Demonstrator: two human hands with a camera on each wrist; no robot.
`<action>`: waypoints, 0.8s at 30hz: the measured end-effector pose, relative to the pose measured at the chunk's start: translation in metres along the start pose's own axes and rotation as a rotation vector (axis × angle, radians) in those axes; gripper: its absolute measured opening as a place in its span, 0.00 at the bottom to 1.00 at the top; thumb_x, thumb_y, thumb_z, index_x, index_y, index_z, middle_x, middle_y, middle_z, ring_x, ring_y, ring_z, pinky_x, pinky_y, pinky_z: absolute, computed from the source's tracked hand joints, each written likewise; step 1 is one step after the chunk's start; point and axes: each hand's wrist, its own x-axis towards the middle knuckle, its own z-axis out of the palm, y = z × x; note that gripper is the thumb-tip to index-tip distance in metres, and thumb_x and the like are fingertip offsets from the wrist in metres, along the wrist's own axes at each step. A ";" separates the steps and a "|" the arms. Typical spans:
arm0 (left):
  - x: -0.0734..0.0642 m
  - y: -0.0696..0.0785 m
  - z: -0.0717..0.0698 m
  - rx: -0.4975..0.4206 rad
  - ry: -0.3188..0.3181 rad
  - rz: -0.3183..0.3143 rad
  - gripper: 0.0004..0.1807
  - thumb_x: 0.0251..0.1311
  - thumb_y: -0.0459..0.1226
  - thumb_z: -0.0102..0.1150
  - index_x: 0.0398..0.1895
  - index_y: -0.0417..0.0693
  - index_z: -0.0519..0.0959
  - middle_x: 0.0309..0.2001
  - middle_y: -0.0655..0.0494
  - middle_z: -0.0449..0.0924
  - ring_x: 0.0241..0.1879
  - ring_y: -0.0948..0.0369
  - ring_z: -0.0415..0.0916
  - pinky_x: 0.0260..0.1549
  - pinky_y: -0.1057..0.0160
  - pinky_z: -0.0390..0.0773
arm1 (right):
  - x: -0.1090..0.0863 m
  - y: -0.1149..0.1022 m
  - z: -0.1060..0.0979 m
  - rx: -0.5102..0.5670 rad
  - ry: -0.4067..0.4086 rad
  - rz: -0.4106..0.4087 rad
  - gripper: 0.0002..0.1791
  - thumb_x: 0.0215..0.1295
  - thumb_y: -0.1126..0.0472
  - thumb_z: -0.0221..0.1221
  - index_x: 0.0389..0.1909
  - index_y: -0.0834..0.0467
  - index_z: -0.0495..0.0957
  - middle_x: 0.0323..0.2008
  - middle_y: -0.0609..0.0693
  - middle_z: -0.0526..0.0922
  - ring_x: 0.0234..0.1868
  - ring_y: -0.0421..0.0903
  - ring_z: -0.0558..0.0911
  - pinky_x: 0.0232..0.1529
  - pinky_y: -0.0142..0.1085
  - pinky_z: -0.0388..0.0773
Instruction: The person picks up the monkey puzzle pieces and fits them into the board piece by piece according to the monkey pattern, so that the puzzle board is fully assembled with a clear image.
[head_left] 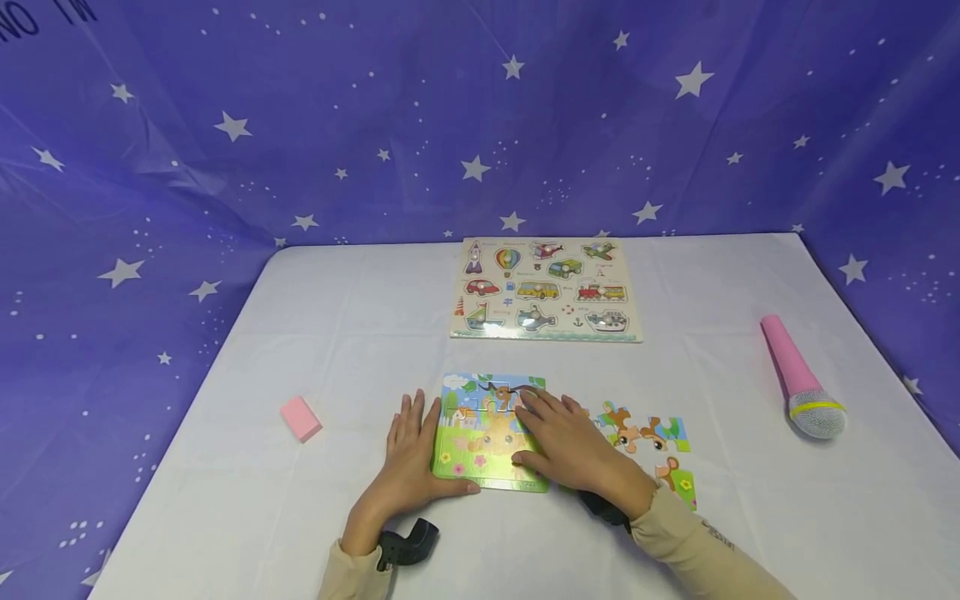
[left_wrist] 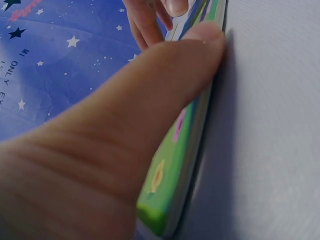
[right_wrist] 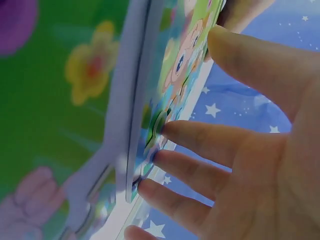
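A jigsaw puzzle board (head_left: 480,464) with a cartoon animal scene, flowers and grass lies flat on the table. My left hand (head_left: 408,467) frames its lower left corner, with straight fingers along the left side and the thumb (left_wrist: 150,90) resting on the near edge. Over the upper right part of the board is my right hand (head_left: 566,442), its spread fingertips touching the pieces there. The right wrist view shows the fingers (right_wrist: 200,142) bent slightly against the picture surface. Loose puzzle pieces (head_left: 665,435) lie right of the board, partly hidden by the right forearm.
Behind the board lies a vehicle peg puzzle (head_left: 546,312). A pink block (head_left: 301,419) sits on the left of the white tablecloth (head_left: 337,333), and a pink toy microphone (head_left: 798,375) on the right. Purple star-printed cloth (head_left: 420,125) hangs behind the table.
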 end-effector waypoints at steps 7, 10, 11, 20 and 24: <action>0.000 0.001 0.000 -0.005 -0.007 -0.003 0.67 0.29 0.60 0.70 0.70 0.40 0.45 0.71 0.39 0.30 0.70 0.44 0.23 0.65 0.42 0.33 | 0.000 0.001 -0.002 -0.028 -0.025 -0.015 0.35 0.58 0.42 0.55 0.60 0.62 0.67 0.65 0.58 0.63 0.65 0.59 0.63 0.60 0.58 0.59; 0.000 0.000 0.000 0.000 -0.005 -0.003 0.67 0.29 0.60 0.70 0.70 0.40 0.45 0.71 0.38 0.30 0.70 0.43 0.23 0.65 0.41 0.33 | 0.001 0.000 -0.003 -0.027 -0.021 -0.022 0.34 0.58 0.42 0.55 0.59 0.62 0.69 0.64 0.58 0.65 0.64 0.59 0.64 0.60 0.57 0.60; 0.000 0.000 0.000 0.001 -0.005 -0.003 0.67 0.29 0.60 0.70 0.70 0.40 0.45 0.71 0.38 0.30 0.70 0.43 0.23 0.65 0.41 0.33 | 0.001 0.000 -0.003 -0.026 -0.020 -0.024 0.34 0.58 0.42 0.55 0.58 0.62 0.69 0.64 0.58 0.65 0.64 0.59 0.64 0.60 0.56 0.61; 0.000 0.001 0.000 -0.002 -0.005 -0.004 0.67 0.29 0.60 0.70 0.70 0.40 0.45 0.71 0.39 0.31 0.70 0.43 0.23 0.65 0.41 0.33 | -0.001 0.000 -0.001 -0.021 -0.021 -0.032 0.35 0.58 0.42 0.55 0.59 0.62 0.68 0.65 0.58 0.64 0.64 0.59 0.63 0.57 0.55 0.64; 0.000 0.000 0.000 -0.006 -0.002 -0.002 0.67 0.29 0.60 0.71 0.70 0.40 0.45 0.71 0.39 0.30 0.70 0.43 0.23 0.65 0.41 0.33 | -0.001 0.002 0.001 -0.020 -0.020 -0.031 0.35 0.59 0.42 0.54 0.60 0.61 0.67 0.65 0.58 0.63 0.65 0.58 0.62 0.56 0.54 0.65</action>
